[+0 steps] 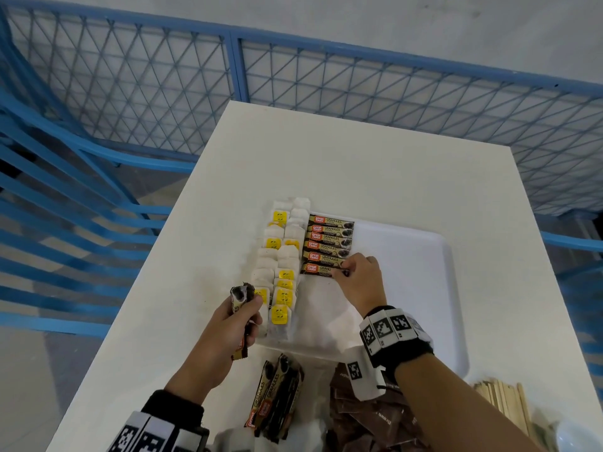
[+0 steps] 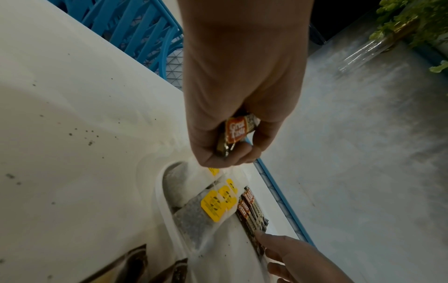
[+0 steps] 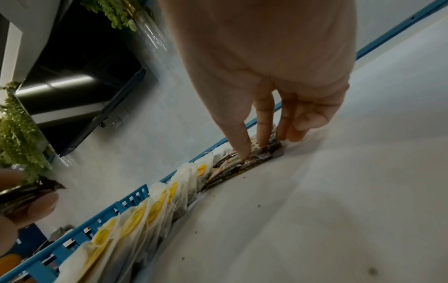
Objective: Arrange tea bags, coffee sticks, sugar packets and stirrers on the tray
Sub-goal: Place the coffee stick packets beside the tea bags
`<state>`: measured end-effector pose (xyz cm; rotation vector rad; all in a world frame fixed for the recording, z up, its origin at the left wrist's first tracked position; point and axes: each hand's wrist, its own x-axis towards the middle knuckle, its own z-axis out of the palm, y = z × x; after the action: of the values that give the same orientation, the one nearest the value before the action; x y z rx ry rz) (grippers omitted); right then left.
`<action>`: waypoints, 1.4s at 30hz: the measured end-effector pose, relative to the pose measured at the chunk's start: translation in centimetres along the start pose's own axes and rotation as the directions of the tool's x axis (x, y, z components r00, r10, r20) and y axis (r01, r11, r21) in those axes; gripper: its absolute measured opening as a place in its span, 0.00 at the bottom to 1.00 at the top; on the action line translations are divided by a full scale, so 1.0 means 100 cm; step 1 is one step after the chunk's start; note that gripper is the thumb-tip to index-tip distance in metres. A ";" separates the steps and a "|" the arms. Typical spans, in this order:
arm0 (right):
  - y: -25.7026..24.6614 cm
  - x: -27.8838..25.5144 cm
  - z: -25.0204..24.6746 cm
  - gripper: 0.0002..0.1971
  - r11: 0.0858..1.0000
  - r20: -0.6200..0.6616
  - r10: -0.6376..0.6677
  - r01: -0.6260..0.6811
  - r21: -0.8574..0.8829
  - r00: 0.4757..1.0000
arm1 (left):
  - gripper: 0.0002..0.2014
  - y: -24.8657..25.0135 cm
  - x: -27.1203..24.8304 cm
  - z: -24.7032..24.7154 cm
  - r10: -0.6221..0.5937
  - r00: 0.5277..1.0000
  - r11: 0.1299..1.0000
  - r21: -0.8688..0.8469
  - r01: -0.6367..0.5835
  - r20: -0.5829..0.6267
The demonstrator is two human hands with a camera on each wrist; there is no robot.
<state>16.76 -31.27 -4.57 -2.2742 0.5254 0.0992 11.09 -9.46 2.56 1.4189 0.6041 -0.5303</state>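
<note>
Six "Great Taste GRANULES" coffee sticks [image 1: 329, 244] mid-frame on tray [image 1: 411, 256], long axes left-right, right hand [image 1: 359, 280] fingers pressing nearest stick, left hand [image 1: 239, 316] gripping upright bundle [image 1: 240, 296].

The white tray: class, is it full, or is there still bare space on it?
Partly filled. Tea bags and coffee sticks occupy the tray's left part; its right part shows bare.

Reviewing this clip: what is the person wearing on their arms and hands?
Both hands, left hand and right hand, are bare, with no gloves or rings visible. Each wrist carries a black wristband ringed with white blocks printed with black square fiducial markers; another tagged white block hangs below the right wrist. The forearms are bare, no sleeves.
</note>
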 end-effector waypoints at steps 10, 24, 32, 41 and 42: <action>-0.005 -0.003 -0.002 0.15 0.999 0.011 -0.031 0.030 0.027 0.999 | 0.05 0.002 0.002 0.001 -0.041 0.998 0.989 -0.140 0.047 0.041; -0.060 -0.064 -0.012 0.07 0.930 0.438 -0.287 0.139 0.340 0.852 | 0.15 0.010 -0.007 0.011 -0.028 0.968 0.954 -0.284 0.100 0.248; -0.061 -0.076 -0.017 0.12 0.882 0.452 -0.324 0.092 0.461 0.831 | 0.15 0.008 -0.011 0.009 -0.073 0.956 0.984 -0.138 0.116 0.284; -0.044 -0.080 -0.054 0.02 0.729 0.512 -0.383 -0.088 0.679 0.769 | 0.13 0.009 -0.008 0.000 -0.087 0.978 0.963 -0.235 0.132 0.191; -0.043 -0.080 -0.056 0.02 0.728 0.512 -0.377 -0.095 0.679 0.772 | 0.13 0.009 -0.008 0.000 -0.080 0.981 0.968 -0.219 0.118 0.175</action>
<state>10.64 -29.94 4.09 -1.4119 -0.0152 0.4865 11.13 -9.37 3.79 1.1192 0.5856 -0.6305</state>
